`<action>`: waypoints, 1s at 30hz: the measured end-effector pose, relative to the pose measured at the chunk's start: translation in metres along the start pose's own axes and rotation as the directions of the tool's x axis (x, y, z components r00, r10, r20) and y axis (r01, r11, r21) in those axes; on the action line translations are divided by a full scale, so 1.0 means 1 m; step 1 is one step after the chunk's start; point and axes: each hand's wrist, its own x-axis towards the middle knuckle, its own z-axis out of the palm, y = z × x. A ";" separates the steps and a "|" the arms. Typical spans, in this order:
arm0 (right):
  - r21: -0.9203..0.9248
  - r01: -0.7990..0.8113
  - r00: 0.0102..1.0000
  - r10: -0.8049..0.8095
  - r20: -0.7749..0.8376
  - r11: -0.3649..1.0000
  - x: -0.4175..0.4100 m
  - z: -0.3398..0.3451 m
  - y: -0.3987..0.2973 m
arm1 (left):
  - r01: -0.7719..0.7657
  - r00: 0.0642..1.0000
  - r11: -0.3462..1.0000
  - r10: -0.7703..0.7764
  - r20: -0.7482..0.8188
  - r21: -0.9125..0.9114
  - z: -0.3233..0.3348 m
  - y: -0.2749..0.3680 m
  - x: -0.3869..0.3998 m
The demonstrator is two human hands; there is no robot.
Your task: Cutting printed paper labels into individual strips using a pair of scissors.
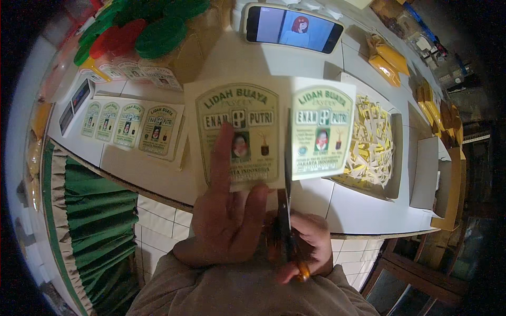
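Observation:
Raised before me is a sheet of printed paper labels, gripped at its lower edge by my left hand, one finger lying up its face. My right hand grips scissors with amber-coloured handles. Their blades point up into the sheet, between the shaded label and a brightly lit one on the right. Whether the two are fully separated, I cannot tell. More label sheets lie on the white tiled table at the left.
A propped phone stands at the back. Green and red lidded containers are at the back left. At the right are a box of yellow-and-white paper scraps, an open cardboard box and orange-yellow packets. A green curtain hangs below the table.

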 end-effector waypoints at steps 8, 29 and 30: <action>0.110 -0.038 0.993 0.024 0.119 0.993 -0.007 -0.005 -0.001 | -0.163 0.980 0.986 0.167 0.110 -0.046 -0.002 -0.027 -0.014; -0.104 -0.023 0.998 0.017 -0.063 0.994 0.012 0.008 -0.003 | -0.516 0.823 0.578 0.540 0.178 0.632 0.000 -0.031 -0.017; -0.065 -0.028 0.995 0.022 -0.101 0.998 0.010 0.010 0.001 | -0.515 0.824 0.579 0.538 0.178 0.632 -0.001 -0.033 -0.018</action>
